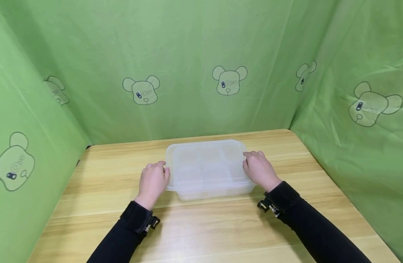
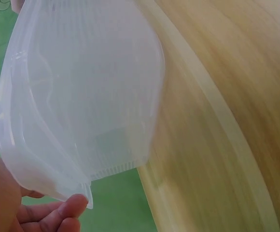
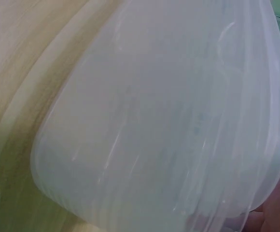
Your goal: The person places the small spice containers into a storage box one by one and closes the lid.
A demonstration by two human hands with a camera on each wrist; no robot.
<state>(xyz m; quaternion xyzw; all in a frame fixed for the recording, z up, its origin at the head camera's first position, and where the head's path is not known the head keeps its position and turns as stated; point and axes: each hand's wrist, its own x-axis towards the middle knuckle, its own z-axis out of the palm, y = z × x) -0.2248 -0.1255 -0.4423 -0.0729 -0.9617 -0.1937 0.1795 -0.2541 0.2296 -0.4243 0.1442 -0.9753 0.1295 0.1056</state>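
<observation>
A translucent plastic lid (image 1: 206,164) lies over a clear rectangular food container (image 1: 216,193), whose compartments show faintly through it. On the left, the lid sticks out past the container's wall. My left hand (image 1: 153,181) pinches the lid's left edge between thumb and fingers; the left wrist view shows the thumb (image 2: 74,206) at the lid's corner. At the opposite end, my right hand (image 1: 260,170) grips the lid's right edge with curled fingers. In the right wrist view the container wall (image 3: 130,121) fills most of the picture, and the right hand (image 3: 277,200) is partly hidden behind the rim.
The container stands on a light wood-grain table (image 1: 201,230), near its back edge. Green curtains (image 1: 188,47) printed with bear heads enclose the back and both sides. Each wrist carries a black strap with a small camera.
</observation>
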